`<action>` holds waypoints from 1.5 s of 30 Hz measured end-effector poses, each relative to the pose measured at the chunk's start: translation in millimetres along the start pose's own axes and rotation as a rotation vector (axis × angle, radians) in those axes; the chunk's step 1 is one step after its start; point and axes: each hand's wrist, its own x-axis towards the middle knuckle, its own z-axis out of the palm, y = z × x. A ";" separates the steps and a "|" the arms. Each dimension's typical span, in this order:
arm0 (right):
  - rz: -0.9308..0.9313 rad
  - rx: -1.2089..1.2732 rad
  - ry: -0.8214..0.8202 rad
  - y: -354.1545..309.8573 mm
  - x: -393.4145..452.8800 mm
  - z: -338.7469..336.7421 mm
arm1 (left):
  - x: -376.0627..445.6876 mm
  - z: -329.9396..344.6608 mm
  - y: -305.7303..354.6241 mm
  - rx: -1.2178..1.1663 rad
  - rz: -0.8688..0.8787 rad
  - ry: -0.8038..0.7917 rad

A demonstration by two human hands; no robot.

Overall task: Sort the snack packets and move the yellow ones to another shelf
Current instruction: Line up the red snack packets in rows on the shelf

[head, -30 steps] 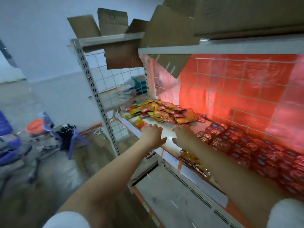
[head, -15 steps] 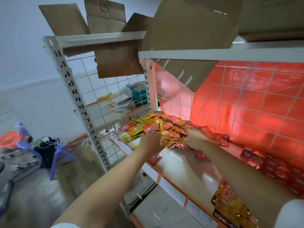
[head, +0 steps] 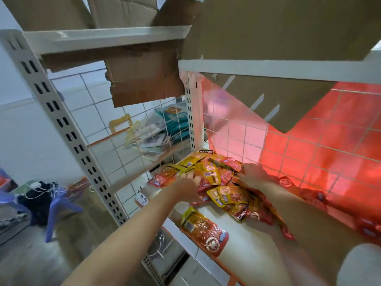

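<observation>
Both hands reach into a heap of yellow and red snack packets (head: 214,178) on the white shelf (head: 253,244). The left hand (head: 188,187) lies on the heap's near-left side, fingers spread flat. The right hand (head: 252,175) rests on its right side; its grip cannot be told. One yellow-and-red packet (head: 204,229) lies apart near the shelf edge.
</observation>
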 end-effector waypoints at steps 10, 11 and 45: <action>0.034 -0.144 0.204 -18.0 -12.7 12.4 | 8.6 23.5 -3.0 0.064 0.262 0.389; 0.038 -0.148 0.206 -20.1 -16.9 10.9 | 8.3 23.7 -4.4 0.082 0.281 0.400; 0.070 1.438 0.267 -54.4 -160.1 23.5 | -8.7 -10.7 14.0 -1.681 0.143 -0.026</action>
